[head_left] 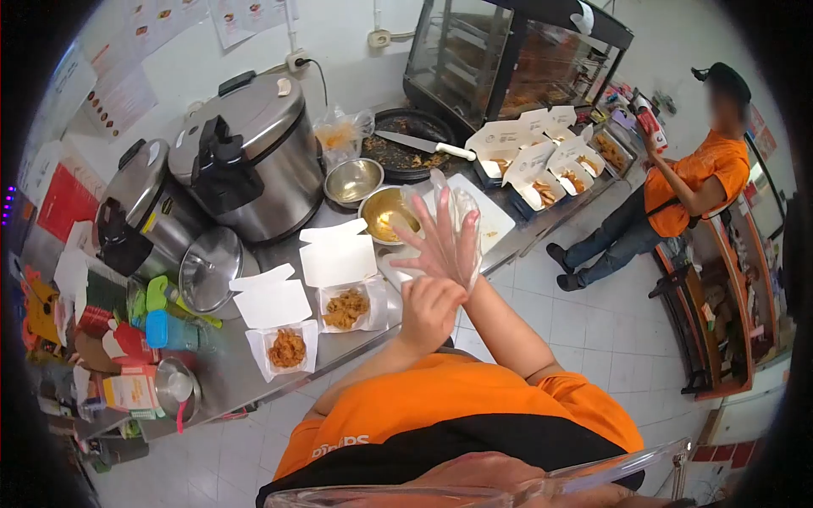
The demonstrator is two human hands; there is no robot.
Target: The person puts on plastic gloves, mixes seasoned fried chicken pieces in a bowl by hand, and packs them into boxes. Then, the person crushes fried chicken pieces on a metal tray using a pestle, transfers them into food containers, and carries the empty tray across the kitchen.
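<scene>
A clear plastic glove [466, 245] covers my right hand [449, 233], which is raised with its fingers spread above the counter's edge. My left hand [434, 309] is bare, its fingers closed on the glove near the right wrist. Behind the gloved hand lie a white cutting board [487, 212] and a metal bowl [381, 216] with something yellowish inside. To the left of my hands, two open white boxes hold fried pieces [345, 309] and darker coated pieces [287, 348].
Two large metal cookers [271, 169] stand at the back left. A knife [423, 144] lies across a dark round pan. Several open food boxes [542, 190] sit before a glass display cabinet [508, 68]. A person [694, 186] in orange stands at the right.
</scene>
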